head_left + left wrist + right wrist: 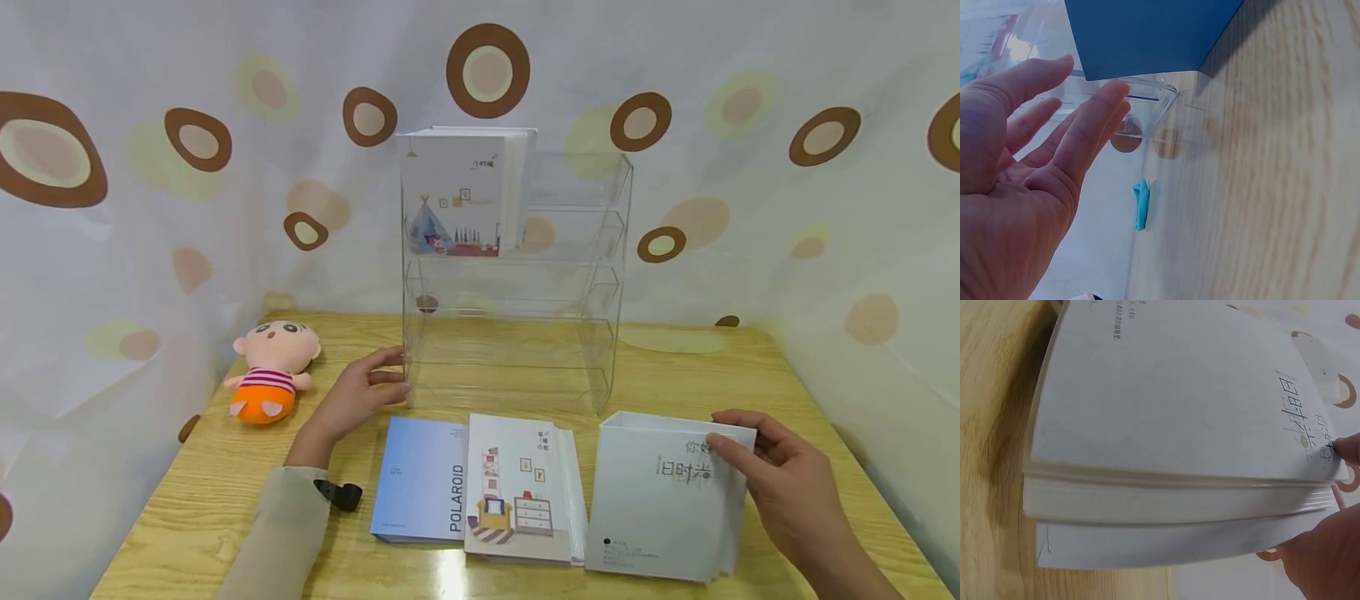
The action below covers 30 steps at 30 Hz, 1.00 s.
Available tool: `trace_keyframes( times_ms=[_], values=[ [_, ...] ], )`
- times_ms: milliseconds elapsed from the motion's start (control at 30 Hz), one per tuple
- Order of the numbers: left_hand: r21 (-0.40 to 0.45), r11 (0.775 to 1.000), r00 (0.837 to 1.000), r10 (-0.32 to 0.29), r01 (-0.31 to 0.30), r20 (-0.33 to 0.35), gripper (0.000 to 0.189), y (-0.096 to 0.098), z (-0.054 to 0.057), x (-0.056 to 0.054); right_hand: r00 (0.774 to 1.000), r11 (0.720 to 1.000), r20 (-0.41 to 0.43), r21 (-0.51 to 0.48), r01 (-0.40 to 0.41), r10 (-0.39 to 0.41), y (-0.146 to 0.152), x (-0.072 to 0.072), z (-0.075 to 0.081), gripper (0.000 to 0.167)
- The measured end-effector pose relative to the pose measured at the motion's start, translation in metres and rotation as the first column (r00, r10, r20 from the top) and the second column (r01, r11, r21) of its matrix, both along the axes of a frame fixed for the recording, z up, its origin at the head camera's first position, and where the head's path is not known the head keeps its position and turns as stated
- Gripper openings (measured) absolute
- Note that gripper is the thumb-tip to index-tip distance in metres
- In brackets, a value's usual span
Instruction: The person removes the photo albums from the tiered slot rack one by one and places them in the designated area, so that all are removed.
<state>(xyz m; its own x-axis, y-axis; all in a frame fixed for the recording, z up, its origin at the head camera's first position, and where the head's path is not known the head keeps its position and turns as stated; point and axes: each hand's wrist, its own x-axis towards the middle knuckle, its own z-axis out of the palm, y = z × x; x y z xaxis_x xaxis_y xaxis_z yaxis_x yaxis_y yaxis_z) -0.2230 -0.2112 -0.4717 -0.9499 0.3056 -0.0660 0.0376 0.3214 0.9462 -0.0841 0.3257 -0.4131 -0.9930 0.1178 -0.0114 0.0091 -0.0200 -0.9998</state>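
White hardcover album with black Chinese lettering (648, 517) is at front right, its upper right edge pinched in the grip of the right hand (791, 483). From the left: the left hand (360, 398), grip slack, beside the clear acrylic tiered rack (510, 313), contact unclear; the rack's upper left holds a white tent-picture album (453, 196). Only the left wrist view shows a small turquoise piece (1141, 205); the right wrist view adds page edges (1166, 504) between the covers. A blue "POLAROID" album (422, 479) sits just beside a white furniture-picture album (510, 483); wooden surface (690, 375) extends right of the rack.
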Motion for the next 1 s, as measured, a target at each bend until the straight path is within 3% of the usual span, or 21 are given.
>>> trace_keyframes(
  times_ms=[367, 633, 800, 1000],
  values=[
    [-0.023, 1.0, 1.0, 0.006, -0.006, 0.016, 0.076, 0.001, 0.001, 0.0, 0.989, 0.994, -0.12, 0.05, 0.099, -0.092, -0.016, -0.013, -0.004, 0.032],
    [-0.018, 1.0, 1.0, 0.011, -0.011, 0.012, 0.075, 0.002, 0.002, 0.001, 0.987, 0.977, -0.1, 0.162, 0.141, -0.126, -0.018, -0.022, -0.009, 0.031],
    [-0.018, 1.0, 1.0, 0.011, -0.011, 0.011, 0.075, 0.003, 0.004, 0.002, 0.991, 0.967, -0.07, 0.225, 0.124, -0.111, -0.017, -0.029, -0.012, 0.031],
    [-0.015, 1.0, 1.0, 0.01, -0.009, 0.01, 0.075, 0.002, 0.004, 0.001, 0.998, 0.927, 0.001, 0.369, 0.061, -0.066, -0.015, -0.041, -0.013, 0.035]
  ],
)
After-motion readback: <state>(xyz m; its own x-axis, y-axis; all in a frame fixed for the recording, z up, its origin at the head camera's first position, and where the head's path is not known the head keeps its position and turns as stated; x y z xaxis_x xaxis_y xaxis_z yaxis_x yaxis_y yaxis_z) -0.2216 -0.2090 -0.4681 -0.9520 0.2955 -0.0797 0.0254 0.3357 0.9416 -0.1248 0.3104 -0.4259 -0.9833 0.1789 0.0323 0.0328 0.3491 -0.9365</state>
